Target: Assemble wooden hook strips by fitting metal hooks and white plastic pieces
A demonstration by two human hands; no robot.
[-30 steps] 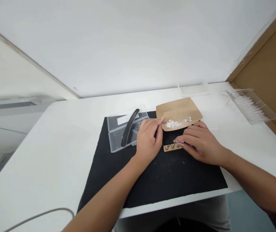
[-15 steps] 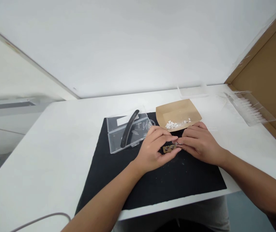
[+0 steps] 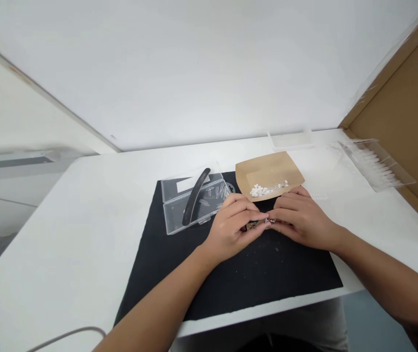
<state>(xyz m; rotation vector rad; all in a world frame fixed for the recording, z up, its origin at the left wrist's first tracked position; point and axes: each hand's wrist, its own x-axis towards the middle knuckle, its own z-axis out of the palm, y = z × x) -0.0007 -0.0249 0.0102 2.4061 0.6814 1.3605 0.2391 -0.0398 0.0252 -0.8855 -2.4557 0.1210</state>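
My left hand (image 3: 232,226) and my right hand (image 3: 302,219) meet over the black mat (image 3: 263,278), fingertips almost touching. Between the left thumb and fingers is a small brownish piece with dark and shiny parts (image 3: 255,225), mostly covered by the fingers. The right thumb and fingers pinch a tiny metallic item (image 3: 270,221) at the right end of that piece; its shape is too small to tell. Just behind the hands, a brown paper tray (image 3: 267,168) holds small white bits (image 3: 260,190).
An open clear plastic case (image 3: 174,220) with clear slips inside and a dark curved file (image 3: 195,196) across it lies left of the hands. At the right is a clear pack of white pieces (image 3: 377,166) near a cardboard panel (image 3: 407,102). A cable (image 3: 66,334) lies front left.
My left finger and thumb have closed together over the small brownish piece, which now shows less. The right hand has barely moved.
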